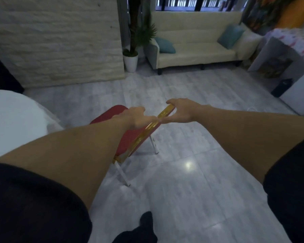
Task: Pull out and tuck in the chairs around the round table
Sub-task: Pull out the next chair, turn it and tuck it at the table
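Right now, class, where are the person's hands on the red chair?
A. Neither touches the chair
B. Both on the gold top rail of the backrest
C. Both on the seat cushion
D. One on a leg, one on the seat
B: the left hand and the right hand both grip the gold top rail of the red chair.

Floor (191, 137): pale grey marble-look tiles, glossy (1 bright glare spot). Standing on it: 1 red chair (130, 137) with white legs, cream sofa (197, 53), white plant pot (130, 62), dark bin (282, 87).
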Tool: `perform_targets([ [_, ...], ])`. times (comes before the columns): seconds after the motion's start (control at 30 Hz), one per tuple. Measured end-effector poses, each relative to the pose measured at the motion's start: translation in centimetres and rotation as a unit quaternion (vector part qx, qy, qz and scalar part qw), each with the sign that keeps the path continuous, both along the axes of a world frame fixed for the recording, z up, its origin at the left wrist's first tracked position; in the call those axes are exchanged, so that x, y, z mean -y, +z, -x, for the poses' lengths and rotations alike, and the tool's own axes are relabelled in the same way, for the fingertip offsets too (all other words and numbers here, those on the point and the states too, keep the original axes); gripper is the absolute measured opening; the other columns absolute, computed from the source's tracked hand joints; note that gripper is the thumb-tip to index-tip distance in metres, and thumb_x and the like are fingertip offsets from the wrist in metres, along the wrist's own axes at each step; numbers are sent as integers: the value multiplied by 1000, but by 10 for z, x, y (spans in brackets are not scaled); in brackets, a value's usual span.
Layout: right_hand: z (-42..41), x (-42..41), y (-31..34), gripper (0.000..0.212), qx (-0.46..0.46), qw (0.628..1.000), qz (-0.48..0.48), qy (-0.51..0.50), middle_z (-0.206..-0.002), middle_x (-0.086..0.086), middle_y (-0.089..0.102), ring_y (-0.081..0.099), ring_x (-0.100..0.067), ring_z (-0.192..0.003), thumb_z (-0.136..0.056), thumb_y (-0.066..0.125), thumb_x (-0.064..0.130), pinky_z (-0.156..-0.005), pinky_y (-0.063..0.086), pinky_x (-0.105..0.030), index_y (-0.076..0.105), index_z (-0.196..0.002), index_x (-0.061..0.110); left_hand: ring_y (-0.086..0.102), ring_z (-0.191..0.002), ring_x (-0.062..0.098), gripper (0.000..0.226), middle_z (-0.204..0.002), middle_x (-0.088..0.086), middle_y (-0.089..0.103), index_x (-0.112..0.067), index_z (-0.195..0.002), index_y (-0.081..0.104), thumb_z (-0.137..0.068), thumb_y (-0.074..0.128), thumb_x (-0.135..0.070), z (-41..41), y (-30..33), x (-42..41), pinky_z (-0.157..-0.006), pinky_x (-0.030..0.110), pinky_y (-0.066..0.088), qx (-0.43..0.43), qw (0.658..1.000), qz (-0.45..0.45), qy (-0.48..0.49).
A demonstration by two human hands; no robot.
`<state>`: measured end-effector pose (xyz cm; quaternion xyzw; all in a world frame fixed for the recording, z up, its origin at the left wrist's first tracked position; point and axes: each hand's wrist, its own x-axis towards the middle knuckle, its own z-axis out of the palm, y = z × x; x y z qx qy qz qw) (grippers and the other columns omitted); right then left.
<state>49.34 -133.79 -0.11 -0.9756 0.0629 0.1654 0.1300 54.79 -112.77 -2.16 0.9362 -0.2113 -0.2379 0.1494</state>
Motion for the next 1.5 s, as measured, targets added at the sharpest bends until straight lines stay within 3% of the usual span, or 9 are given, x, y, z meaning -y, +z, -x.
perform_targets([
  [0.07, -19, 11, -6, 125, -6, 1000, 7, 22, -169, -7, 38, 38, -32, -152, -65, 72, 90, -120, 36, -49, 33, -164, 23, 48, -140, 37, 139, -162, 13, 40, -19, -158, 34, -50, 40, -105, -7, -5, 9, -108, 53, 45, -20, 1000, -15, 2],
  [0.2, -57, 25, -28, 126, -39, 995, 15, 89, -167, -8, 42, 42, -33, -149, -64, 82, 81, -119, 38, -48, 33, -164, 22, 51, -135, 33, 115, -154, 10, 49, -20, -151, 42, -58, 59, -85, -15, -30, 19, -108, 52, 44, -63, 997, -38, 23],
  [0.33, -89, 36, -47, 126, -82, 982, 51, 165, -168, -6, 40, 42, -32, -149, -64, 88, 72, -121, 36, -50, 29, -165, 26, 52, -134, 34, 124, -154, 8, 47, -26, -159, 31, -52, 64, -79, -20, -55, 26, -107, 52, 46, -101, 992, -47, 59],
  [0.53, -126, 52, -81, 105, -103, 950, 70, 285, -154, -2, 54, 53, -29, -136, -74, 91, 53, -111, 44, -46, 38, -161, 30, 64, -110, 32, 62, -120, 4, 62, -28, -135, 56, -78, 73, -47, -17, -96, 47, -95, 45, 54, -127, 982, -28, 138],
  [0.7, -145, 55, -105, 62, -79, 921, 38, 380, -126, 1, 70, 64, -26, -114, -83, 85, 36, -96, 51, -41, 62, -141, 31, 66, -104, 31, 24, -102, 1, 65, -33, -114, 66, -91, 68, -27, -14, -124, 61, -90, 40, 53, -89, 971, 11, 220],
  [0.83, -155, 55, -118, 35, -56, 905, 46, 419, -104, 4, 73, 63, -21, -87, -94, 70, 29, -74, 48, -35, 72, -124, 47, 68, -95, 29, 26, -99, -1, 70, -46, -105, 67, -86, 67, -27, -12, -136, 68, -87, 44, 58, -75, 960, 7, 271],
  [1.2, -177, 62, -119, 40, -55, 865, 38, 497, -88, 4, 64, 60, -24, -79, -99, 56, 25, -71, 46, -34, 72, -127, 49, 68, -100, 27, 37, -94, -4, 68, -36, -118, 71, -90, 58, -18, -10, -137, 77, -88, 36, 50, -25, 953, -33, 300],
  [1.4, -201, 59, -112, 30, -72, 834, 58, 544, -72, 12, 57, 64, -24, -77, -94, 57, 22, -67, 44, -33, 61, -78, 46, 68, -102, 26, 44, -104, -1, 71, -40, -124, 68, -89, 57, -16, -12, -139, 90, -86, 35, 53, -41, 931, -34, 361],
  [1.5, -219, 54, -113, 32, -65, 811, 47, 580, -78, 8, 64, 67, -26, -80, -92, 58, 23, -64, 43, -32, 59, -77, 51, 67, -99, 25, 39, -96, -4, 65, -36, -119, 69, -90, 56, -12, -15, -137, 100, -80, 33, 48, -45, 912, -32, 407],
])
